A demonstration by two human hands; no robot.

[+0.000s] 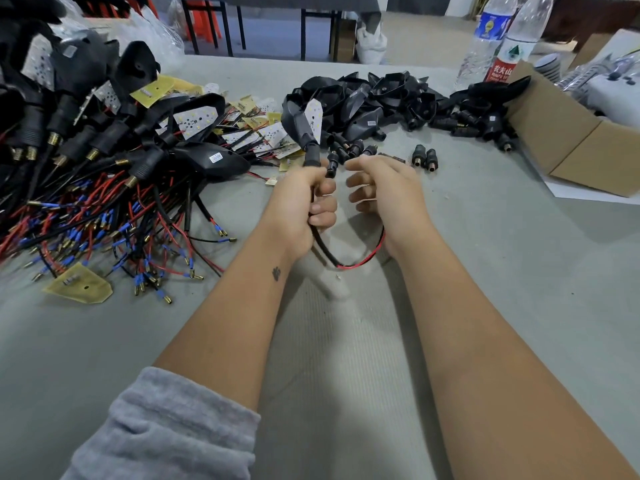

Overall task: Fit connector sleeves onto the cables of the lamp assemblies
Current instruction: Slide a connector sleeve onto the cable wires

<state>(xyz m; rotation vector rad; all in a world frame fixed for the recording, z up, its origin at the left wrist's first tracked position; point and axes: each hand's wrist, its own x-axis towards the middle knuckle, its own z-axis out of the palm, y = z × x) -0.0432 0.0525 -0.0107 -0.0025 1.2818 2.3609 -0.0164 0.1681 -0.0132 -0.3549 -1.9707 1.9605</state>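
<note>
While left hand (pixel 304 202) grips lamp assembly (pixel 308 123), right hand (pixel 384 188) loosely curled

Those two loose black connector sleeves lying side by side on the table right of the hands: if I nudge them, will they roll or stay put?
The two connector sleeves look round-bodied and lie on their sides, so a sideways nudge would probably roll them. The grey table looks flat and smooth, with little to stop them. They look small and probably light, so a soft touch may scatter them.
</note>
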